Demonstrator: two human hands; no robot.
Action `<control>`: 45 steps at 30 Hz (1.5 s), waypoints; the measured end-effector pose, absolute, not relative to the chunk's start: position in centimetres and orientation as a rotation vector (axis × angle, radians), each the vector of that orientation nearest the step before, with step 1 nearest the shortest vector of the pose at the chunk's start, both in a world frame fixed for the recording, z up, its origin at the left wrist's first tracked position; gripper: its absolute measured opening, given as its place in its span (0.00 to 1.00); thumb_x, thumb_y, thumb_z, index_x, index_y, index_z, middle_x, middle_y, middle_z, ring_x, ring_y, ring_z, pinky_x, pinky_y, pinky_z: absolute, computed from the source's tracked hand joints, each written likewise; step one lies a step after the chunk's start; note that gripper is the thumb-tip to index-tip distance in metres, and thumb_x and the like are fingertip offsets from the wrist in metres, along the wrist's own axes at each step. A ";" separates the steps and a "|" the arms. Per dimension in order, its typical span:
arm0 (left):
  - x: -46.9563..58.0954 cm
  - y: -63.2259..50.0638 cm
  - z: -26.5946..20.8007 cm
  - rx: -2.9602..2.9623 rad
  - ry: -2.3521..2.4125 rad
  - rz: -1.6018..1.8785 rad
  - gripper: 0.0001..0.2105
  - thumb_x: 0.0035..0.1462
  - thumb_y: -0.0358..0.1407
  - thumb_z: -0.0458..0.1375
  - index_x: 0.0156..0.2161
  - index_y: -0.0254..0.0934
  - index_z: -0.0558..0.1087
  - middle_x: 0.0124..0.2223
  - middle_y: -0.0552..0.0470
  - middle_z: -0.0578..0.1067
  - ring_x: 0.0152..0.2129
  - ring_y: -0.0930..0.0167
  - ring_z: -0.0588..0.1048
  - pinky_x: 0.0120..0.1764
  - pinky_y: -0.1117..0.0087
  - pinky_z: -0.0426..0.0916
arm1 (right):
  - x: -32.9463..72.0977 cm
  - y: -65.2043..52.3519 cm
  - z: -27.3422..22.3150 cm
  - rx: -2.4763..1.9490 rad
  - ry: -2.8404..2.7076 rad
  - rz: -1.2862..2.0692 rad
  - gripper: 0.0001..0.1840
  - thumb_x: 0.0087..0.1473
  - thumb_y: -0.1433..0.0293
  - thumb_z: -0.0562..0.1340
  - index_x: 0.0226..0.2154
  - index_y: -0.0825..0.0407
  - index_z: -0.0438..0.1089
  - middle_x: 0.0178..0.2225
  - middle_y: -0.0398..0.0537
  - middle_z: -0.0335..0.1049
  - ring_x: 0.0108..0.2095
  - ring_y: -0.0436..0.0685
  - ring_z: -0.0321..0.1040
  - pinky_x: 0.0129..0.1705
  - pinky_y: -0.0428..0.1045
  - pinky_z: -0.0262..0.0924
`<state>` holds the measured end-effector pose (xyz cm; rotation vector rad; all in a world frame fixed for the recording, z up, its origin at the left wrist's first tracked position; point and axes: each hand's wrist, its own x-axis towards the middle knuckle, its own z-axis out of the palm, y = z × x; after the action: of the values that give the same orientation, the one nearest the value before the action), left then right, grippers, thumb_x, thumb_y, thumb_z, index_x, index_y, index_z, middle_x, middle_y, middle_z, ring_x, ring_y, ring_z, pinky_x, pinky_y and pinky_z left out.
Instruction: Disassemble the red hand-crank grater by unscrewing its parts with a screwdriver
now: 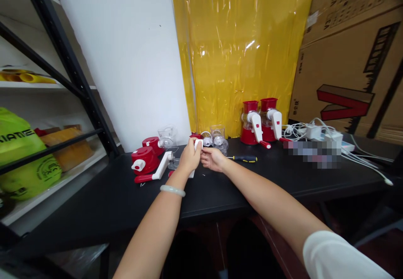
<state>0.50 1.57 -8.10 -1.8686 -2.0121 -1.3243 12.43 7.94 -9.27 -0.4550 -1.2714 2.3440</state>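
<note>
My left hand (190,157) is closed around a white plastic part (198,143), whose upper end shows above the fingers. My right hand (213,160) meets it from the right, fingers curled and fingertips together at the part; anything small between them is hidden. Just right of that hand lies a screwdriver (245,159) with a black and yellow handle. To the left are red grinder bases (145,160) and a white crank with a red grip (159,170). Clear plastic housings (218,138) stand behind my hands.
Two assembled red and white rotary graters (251,123) stand at the back right. White cables and adapters (315,132) spread beside them, near a large cardboard box (346,69). A black shelf frame (63,48) rises on the left. The black table (103,203) ends near my body.
</note>
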 end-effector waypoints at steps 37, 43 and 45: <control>0.9 1.9 -7.8 -1.787 -1.836 -1.435 0.19 0.67 0.47 0.43 0.52 0.36 0.66 0.47 0.42 0.76 0.42 0.61 0.76 0.44 0.62 0.68 | 11.1 7.1 -9.1 -0.321 -1.115 2.117 0.17 0.59 0.69 0.53 0.20 0.49 0.49 0.12 0.32 0.44 0.13 0.45 0.39 0.21 0.43 0.47; 0.7 2.1 -7.9 -1.795 -1.795 -1.486 0.19 0.67 0.48 0.43 0.50 0.36 0.66 0.44 0.44 0.77 0.40 0.62 0.76 0.42 0.63 0.68 | 11.0 6.8 -8.8 -0.346 -1.085 2.132 0.18 0.59 0.69 0.53 0.20 0.49 0.47 0.12 0.31 0.43 0.13 0.44 0.37 0.20 0.43 0.44; 0.6 2.1 -7.9 -1.793 -1.800 -1.500 0.19 0.67 0.48 0.44 0.50 0.37 0.66 0.43 0.44 0.77 0.39 0.63 0.76 0.42 0.64 0.68 | 10.8 6.7 -8.8 -0.356 -1.059 2.127 0.18 0.58 0.70 0.54 0.20 0.49 0.46 0.12 0.31 0.43 0.13 0.44 0.36 0.20 0.43 0.43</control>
<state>0.58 2.13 -7.92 -1.7928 -1.8005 -1.5003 10.82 6.73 -8.81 -0.3562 -1.0590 2.1267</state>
